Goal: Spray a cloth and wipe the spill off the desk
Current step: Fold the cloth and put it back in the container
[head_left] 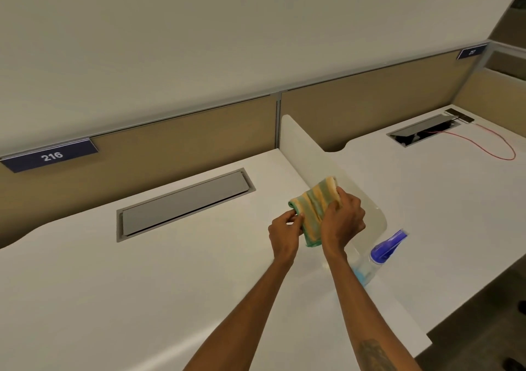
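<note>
Both hands, left (284, 229) & right (343, 221), are pinching soft, light cloth (314, 208) by edges; spray bottle (378, 256) just right of them.

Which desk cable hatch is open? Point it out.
The right desk's hatch, lid raised, red cable leading out. The hatch by sign 216 lies shut.

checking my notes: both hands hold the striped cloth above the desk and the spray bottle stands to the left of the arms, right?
Not quite. The head view shows the spray bottle to the right of the arms, beside the white divider, not to the left. The rest holds: the left hand and right hand both hold the striped cloth above the desk.
</note>
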`<state>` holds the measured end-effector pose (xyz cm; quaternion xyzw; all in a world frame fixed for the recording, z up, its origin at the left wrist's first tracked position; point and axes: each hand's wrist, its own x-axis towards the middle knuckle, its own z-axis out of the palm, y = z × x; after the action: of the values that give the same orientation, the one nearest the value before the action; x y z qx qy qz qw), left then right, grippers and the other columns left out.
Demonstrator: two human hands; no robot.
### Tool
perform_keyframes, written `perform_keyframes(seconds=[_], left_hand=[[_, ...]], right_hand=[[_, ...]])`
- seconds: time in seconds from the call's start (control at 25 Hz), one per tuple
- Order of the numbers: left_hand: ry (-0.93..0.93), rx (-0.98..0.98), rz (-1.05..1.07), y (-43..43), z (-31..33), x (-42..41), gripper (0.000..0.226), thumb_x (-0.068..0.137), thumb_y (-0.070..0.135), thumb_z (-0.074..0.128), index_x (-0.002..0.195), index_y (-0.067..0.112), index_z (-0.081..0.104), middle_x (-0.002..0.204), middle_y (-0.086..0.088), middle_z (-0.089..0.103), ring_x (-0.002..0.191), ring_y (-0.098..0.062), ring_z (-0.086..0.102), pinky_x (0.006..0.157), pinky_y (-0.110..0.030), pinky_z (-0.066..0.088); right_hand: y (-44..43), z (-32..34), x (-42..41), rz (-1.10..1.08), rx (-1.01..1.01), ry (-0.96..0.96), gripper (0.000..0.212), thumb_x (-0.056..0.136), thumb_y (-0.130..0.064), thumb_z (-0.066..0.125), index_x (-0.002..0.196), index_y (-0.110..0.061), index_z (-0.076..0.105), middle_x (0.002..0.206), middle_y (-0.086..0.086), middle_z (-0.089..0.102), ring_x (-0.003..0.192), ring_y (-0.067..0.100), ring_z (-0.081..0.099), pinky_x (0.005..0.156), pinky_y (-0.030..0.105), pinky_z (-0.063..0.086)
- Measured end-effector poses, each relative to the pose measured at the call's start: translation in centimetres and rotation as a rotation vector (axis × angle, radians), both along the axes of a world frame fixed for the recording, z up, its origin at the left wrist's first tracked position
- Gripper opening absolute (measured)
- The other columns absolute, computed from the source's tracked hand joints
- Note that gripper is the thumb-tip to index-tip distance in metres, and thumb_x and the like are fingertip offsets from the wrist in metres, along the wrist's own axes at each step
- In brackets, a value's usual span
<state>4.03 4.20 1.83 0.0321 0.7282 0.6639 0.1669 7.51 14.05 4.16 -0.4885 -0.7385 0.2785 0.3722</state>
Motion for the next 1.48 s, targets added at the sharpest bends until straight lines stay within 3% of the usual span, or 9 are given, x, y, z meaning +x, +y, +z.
perform_keyframes(seconds=[0.12, 0.24, 0.32, 0.64, 0.8, 0.96, 1.08, 1.36, 1.48], left_hand=[[-0.012, -0.091, -0.01, 2.0, -0.8, -0.1, 0.026, 0.094, 0.022, 0.069, 0.117, 0.011, 0.075, 0.1, -0.003, 0.077, 0.082, -0.018, 0.075, 0.082, -0.036, 0.063], [-0.003, -0.187, -0.036, 3.1, -1.6, -0.2, 0.008, 0.091, 0.022, 0.069, 0.086, 0.02, 0.075, 0.084, -0.007, 0.078, 0.075, -0.025, 0.075, 0.081, -0.042, 0.062], [0.005, -0.246, -0.044, 3.5, -2.1, -0.3, 0.014, 0.09, 0.022, 0.069, 0.077, 0.022, 0.07, 0.078, -0.01, 0.076, 0.073, -0.029, 0.074, 0.08, -0.043, 0.061], [0.066, -0.4, -0.104, 4.6, -2.6, -0.8, 0.02, 0.091, 0.03, 0.07, 0.089, 0.013, 0.078, 0.082, 0.0, 0.077, 0.073, -0.015, 0.069, 0.074, -0.027, 0.047], [0.07, -0.48, -0.083, 5.1, -2.6, -0.6, 0.02, 0.091, 0.029, 0.07, 0.099, 0.012, 0.078, 0.092, -0.002, 0.079, 0.084, -0.018, 0.071, 0.079, -0.023, 0.039], [0.053, -0.497, -0.09, 5.0, -3.4, -0.7, 0.024, 0.09, 0.027, 0.073, 0.107, 0.01, 0.075, 0.099, -0.004, 0.077, 0.077, -0.011, 0.058, 0.082, -0.022, 0.033], [0.063, -0.481, -0.084, 4.6, -3.8, -0.7, 0.025, 0.088, 0.026, 0.076, 0.106, 0.009, 0.073, 0.098, -0.004, 0.076, 0.077, -0.009, 0.056, 0.071, -0.016, 0.032], [0.1, -0.428, -0.069, 1.9, -4.2, -0.2, 0.018, 0.091, 0.024, 0.072, 0.105, 0.013, 0.072, 0.099, 0.001, 0.074, 0.08, -0.007, 0.06, 0.079, -0.022, 0.046], [0.161, -0.525, -0.144, -0.8, -5.1, 0.6, 0.021, 0.097, 0.025, 0.062, 0.116, 0.018, 0.069, 0.111, 0.004, 0.073, 0.093, -0.01, 0.066, 0.08, -0.018, 0.048]], right_hand=[[1.7, -1.4, -0.4, -0.011, -0.031, -0.031, 0.028, 0.099, -0.024, 0.054, 0.124, -0.018, 0.064, 0.12, 0.011, 0.064, 0.108, 0.03, 0.057, 0.092, 0.044, 0.043], [2.9, -3.0, -0.9, -0.016, -0.082, -0.101, 0.028, 0.098, -0.02, 0.053, 0.124, -0.02, 0.064, 0.122, 0.01, 0.063, 0.112, 0.031, 0.054, 0.094, 0.045, 0.039], [3.5, -4.0, -1.1, -0.025, -0.115, -0.161, 0.028, 0.098, -0.02, 0.053, 0.124, -0.021, 0.063, 0.122, 0.009, 0.062, 0.113, 0.031, 0.053, 0.094, 0.044, 0.036], [4.7, -6.6, -1.3, -0.032, -0.172, -0.261, 0.031, 0.095, -0.014, 0.057, 0.126, -0.02, 0.061, 0.123, 0.01, 0.061, 0.114, 0.031, 0.051, 0.093, 0.044, 0.036], [5.1, -7.3, -1.2, 0.033, -0.182, -0.275, 0.032, 0.097, -0.023, 0.059, 0.128, -0.016, 0.059, 0.125, 0.012, 0.061, 0.115, 0.032, 0.053, 0.095, 0.045, 0.04], [5.0, -8.0, -0.9, 0.1, -0.221, -0.355, 0.041, 0.098, -0.032, 0.056, 0.135, -0.015, 0.053, 0.131, 0.013, 0.059, 0.119, 0.031, 0.054, 0.102, 0.046, 0.041], [4.4, -8.4, -0.9, 0.133, -0.244, -0.343, 0.039, 0.102, -0.029, 0.049, 0.138, -0.015, 0.049, 0.134, 0.012, 0.058, 0.122, 0.03, 0.053, 0.106, 0.047, 0.041], [2.9, -8.9, -0.1, 0.299, -0.232, -0.586, 0.06, 0.104, -0.04, 0.037, 0.155, -0.012, 0.021, 0.163, 0.011, 0.019, 0.152, 0.028, 0.013, 0.124, 0.047, 0.005], [1.0, -8.3, 0.0, 0.265, -0.138, -0.455, 0.052, 0.105, -0.03, 0.042, 0.152, -0.01, 0.031, 0.159, 0.014, 0.032, 0.15, 0.031, 0.023, 0.124, 0.049, 0.01]])
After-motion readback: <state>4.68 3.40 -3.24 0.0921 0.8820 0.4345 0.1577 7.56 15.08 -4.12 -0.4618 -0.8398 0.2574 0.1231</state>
